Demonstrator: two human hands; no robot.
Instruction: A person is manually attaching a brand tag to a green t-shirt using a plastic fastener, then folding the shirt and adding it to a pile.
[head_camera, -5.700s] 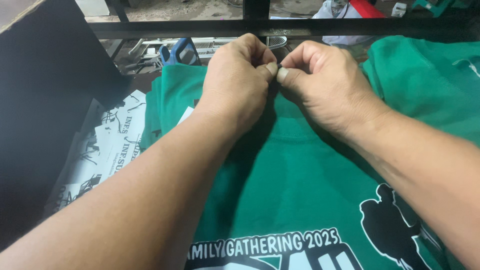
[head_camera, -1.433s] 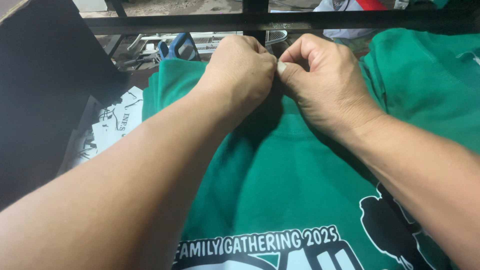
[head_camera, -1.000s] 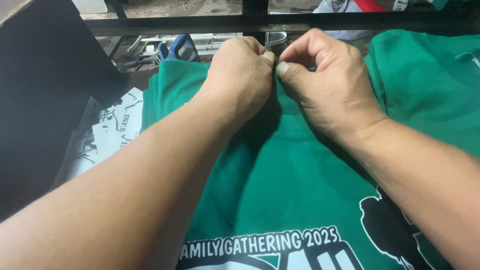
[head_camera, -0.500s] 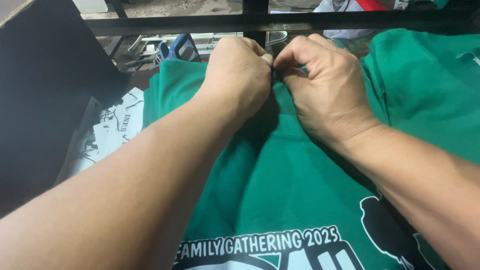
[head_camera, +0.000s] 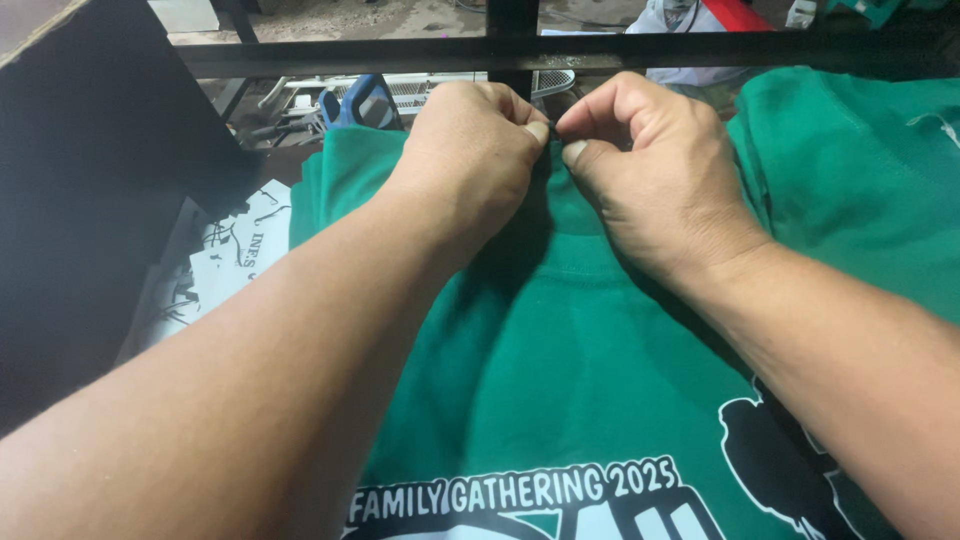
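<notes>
Pinching at the neck edge of the green shirt (head_camera: 560, 360), both hands meet at its far side, w/ the shirt spread flat and its white-and-black print nearest the camera. Going left to right from the shirt: a dark board (head_camera: 90, 200) stands well left of it, printed paper sheets (head_camera: 225, 265) lie just beside its left edge, a blue-handled tool (head_camera: 360, 100) sits just beyond its top-left corner, and a black metal bar (head_camera: 400, 55) runs across behind it. Left hand (head_camera: 470, 160) is curled, thumb and forefinger pressed together on something tiny at the collar; right hand (head_camera: 655, 175) mirrors it, fingertips (head_camera: 577, 152) nipped on the same spot, touching the left's. What they grip is too small to tell. Another green garment (head_camera: 860, 170) lies right of the shirt.

Step looks like fine work at the collar – maybe a tag or thread. Next move prob calls for a steady pull w/ cloth held down.

Vs half a sec ago: right knuckles lifted a bit, thumb more exposed; shirt unmoved
</notes>
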